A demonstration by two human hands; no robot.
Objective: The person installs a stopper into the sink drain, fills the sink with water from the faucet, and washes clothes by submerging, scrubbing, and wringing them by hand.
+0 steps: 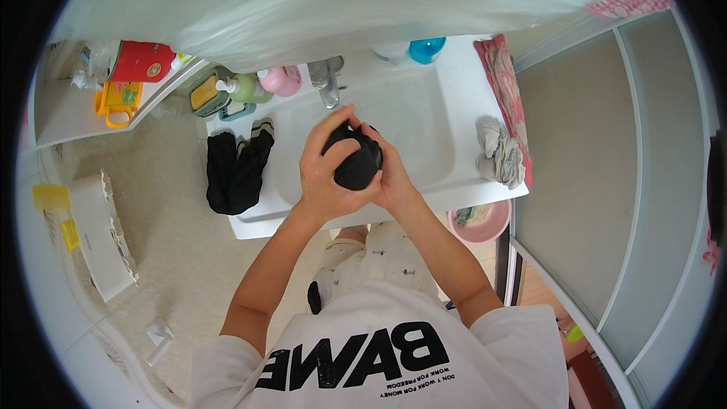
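Note:
Over the near part of a white sink (pixel 413 144), both hands are closed round a bunched-up black cloth (pixel 359 170). My left hand (pixel 321 174) wraps it from the left, its fingers bent over the top. My right hand (pixel 392 176) presses on it from the right, and its fingers are partly hidden behind the cloth. What kind of garment the bundle is cannot be made out. Just beyond the hands is a metal faucet (pixel 327 85). On the sink's left ledge lie black socks (pixel 238 173) with greyish ends.
A soap dish with a yellow bar (pixel 206 95), a green pump bottle (pixel 247 88) and a pink bottle (pixel 282 81) line the back left. A blue container (pixel 427 50) stands behind the basin. Grey cloth (pixel 500 154) lies on the right ledge, above a pink basin (pixel 485 226).

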